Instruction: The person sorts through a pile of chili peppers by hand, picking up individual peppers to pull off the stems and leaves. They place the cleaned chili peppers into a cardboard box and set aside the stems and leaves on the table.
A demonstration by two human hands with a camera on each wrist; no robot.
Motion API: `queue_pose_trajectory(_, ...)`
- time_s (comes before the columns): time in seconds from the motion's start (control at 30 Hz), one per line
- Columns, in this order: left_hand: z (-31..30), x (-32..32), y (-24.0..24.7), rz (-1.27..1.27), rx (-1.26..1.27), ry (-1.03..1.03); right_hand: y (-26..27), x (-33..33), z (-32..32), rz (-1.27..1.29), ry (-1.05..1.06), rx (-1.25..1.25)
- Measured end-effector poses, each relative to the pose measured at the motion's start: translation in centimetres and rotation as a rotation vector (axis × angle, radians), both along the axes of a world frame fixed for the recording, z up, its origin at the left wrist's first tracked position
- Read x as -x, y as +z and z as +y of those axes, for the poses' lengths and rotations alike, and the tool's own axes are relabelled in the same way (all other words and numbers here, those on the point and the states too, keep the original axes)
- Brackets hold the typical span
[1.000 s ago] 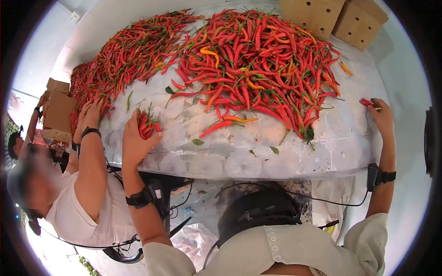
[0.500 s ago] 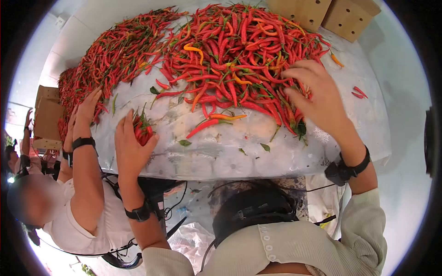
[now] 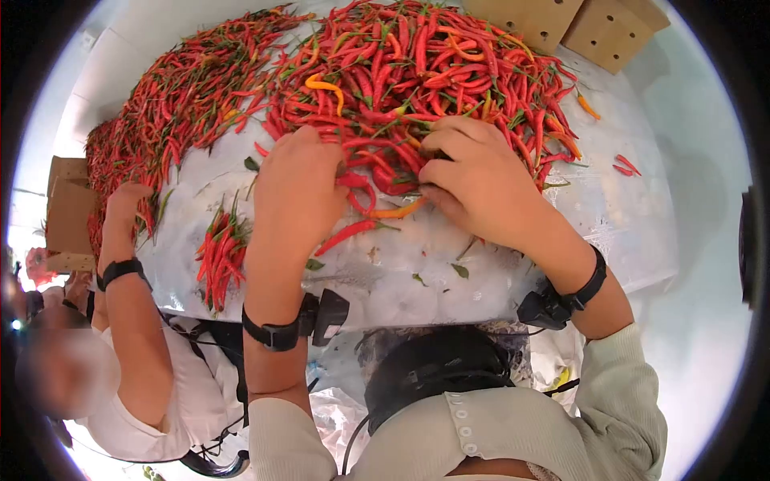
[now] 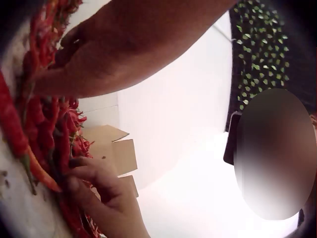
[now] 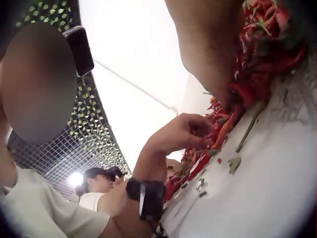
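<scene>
Both hands work at the near edge of a heap of red chili peppers point(image 3: 417, 72). The left hand point(image 3: 297, 184) bends its fingers round red chilies at the heap's front left. Opposite it, the right hand point(image 3: 489, 180) has curled fingers and thumb on chilies, with a small gap between the hands. In the left wrist view the right hand point(image 4: 109, 198) pinches close by a red chili; in the right wrist view the left hand point(image 5: 176, 136) grips at red ones. A sorted bunch of chilies point(image 3: 220, 256) lies left of the left forearm, and a red chili point(image 3: 349, 235) below the hands.
A second long heap of chilies point(image 3: 176, 96) runs along the left, where another person's hand point(image 3: 124, 204) reaches in. Two cardboard boxes point(image 3: 613, 36) stand at the back right. Two small chilies point(image 3: 626, 165) lie on the plastic-covered table point(image 3: 634, 224) at right, with loose leaves point(image 3: 459, 270) in front.
The right hand let go of small chilies at the far right, then moved left to the heap. The left hand left the bunch on the table and moved right into the heap.
</scene>
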State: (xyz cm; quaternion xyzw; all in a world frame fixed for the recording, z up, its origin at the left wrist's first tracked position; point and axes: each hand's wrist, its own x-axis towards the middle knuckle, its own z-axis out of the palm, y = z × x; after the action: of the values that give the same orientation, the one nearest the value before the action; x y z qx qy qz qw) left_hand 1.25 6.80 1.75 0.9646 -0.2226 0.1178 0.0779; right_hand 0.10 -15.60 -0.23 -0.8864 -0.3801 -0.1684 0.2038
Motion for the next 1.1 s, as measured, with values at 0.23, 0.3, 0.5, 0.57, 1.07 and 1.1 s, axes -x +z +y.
queue_pose_trajectory(0.23, 0.7, -1.0, 0.9, 0.395, 0.478, -0.156, -0.3, -1.1, -0.6, 0.054, -0.069, -0.108)
queue_pose_trajectory(0.3, 0.0, -1.2, 1.0, 0.557, 0.909, -0.148, -0.4, -1.2, -0.7, 0.044, -0.087, -0.11)
queue_pose_trajectory(0.5, -0.8, -1.9, 2.8, 0.966, 1.487, -0.182, -0.1, -1.2, -0.2, 0.01, -0.227, -0.078)
queue_pose_trajectory(0.57, -0.6, -2.5, 1.0, 1.09, 1.712, -0.264, 0.3, -0.7, 0.2, -0.054, -0.296, -0.059)
queue_pose_trajectory(1.07, -1.0, -2.4, -1.4, 1.199, 1.79, -0.068, 0.9, -0.4, -1.0, 0.129, -0.338, -0.54)
queue_pose_trajectory(1.1, -1.1, -2.4, -1.6, 1.166, 1.755, -0.058, 0.9, -0.3, -0.9, 0.16, -0.325, -0.579)
